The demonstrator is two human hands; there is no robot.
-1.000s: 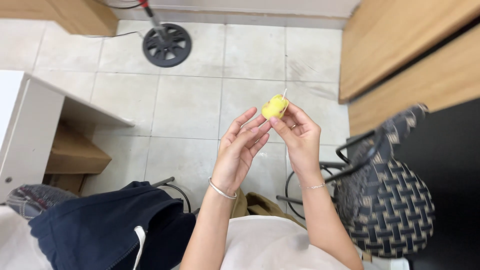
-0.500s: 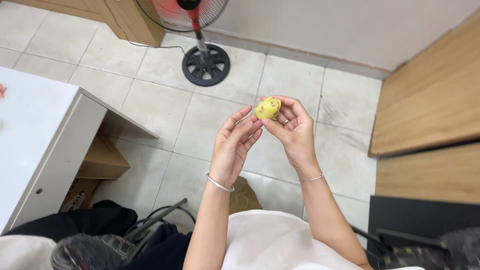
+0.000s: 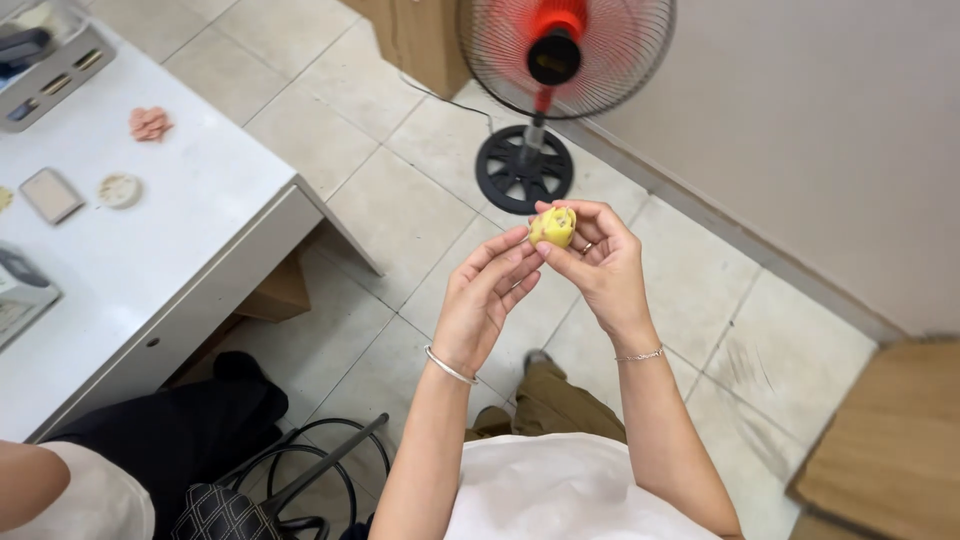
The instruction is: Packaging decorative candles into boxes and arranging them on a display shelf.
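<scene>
A small yellow lump [image 3: 553, 226] with dark specks is pinched between the fingertips of both hands, held up in front of me over the tiled floor. My right hand [image 3: 596, 262] cups it from the right, thumb and fingers around it. My left hand [image 3: 486, 298] meets it from the left with fingertips touching its lower side. Each wrist wears a thin bracelet.
A standing fan [image 3: 553, 60] with a red hub and black round base stands just beyond my hands. A white table [image 3: 190, 240] at left carries a pink piece [image 3: 150, 123], a round disc [image 3: 119, 189] and small boxes. Another person in dark trousers [image 3: 170, 430] sits at lower left. A wooden surface [image 3: 900, 440] lies at lower right.
The view has swung left and up: the fan and white table have come further into sight. Both hands keep hold of the yellow lump, which has turned slightly.
</scene>
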